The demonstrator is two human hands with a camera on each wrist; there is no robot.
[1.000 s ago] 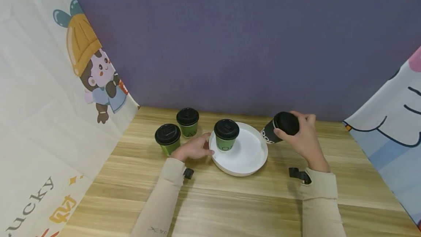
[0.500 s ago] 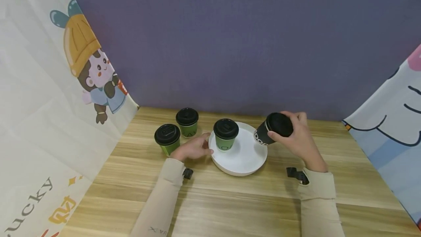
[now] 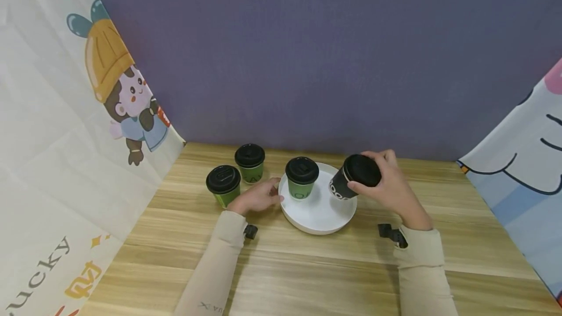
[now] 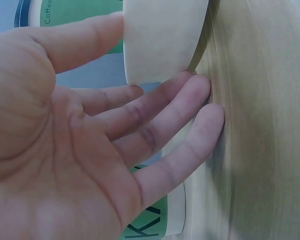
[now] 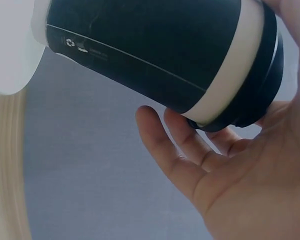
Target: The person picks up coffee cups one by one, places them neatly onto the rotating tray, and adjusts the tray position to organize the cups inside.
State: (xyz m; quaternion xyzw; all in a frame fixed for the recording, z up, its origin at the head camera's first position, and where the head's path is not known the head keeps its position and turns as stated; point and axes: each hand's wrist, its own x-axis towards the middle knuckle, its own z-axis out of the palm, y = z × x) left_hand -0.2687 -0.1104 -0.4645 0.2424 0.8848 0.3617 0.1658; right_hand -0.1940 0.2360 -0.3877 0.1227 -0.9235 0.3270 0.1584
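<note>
My right hand [image 3: 391, 187] grips a black paper coffee cup [image 3: 356, 175] near its black lid, thumb on one side and fingers on the other. Tilted, the cup has its base over the right part of a round white tray [image 3: 318, 216]; in the right wrist view, the black cup [image 5: 145, 50] shows its pale rim band and dark sleeve. At the tray's left edge, my left hand [image 3: 260, 196] touches the wall with loosely extended fingers and thumb, as the left wrist view shows at the tray wall [image 4: 160, 42]. A green lidded cup [image 3: 301, 187] stands upright on the tray's left part.
Two more green cups with black lids, a front one [image 3: 224, 187] and a rear one [image 3: 250, 164], stand on the wooden table [image 3: 307, 272] left of the tray. A dark purple panel [image 3: 307, 62] rises behind the table; printed cloths flank both sides.
The right hand has carried the tilted black cup leftward, from beside the tray to over its right part. The left hand has stayed at the tray edge; the green cups have not moved.
</note>
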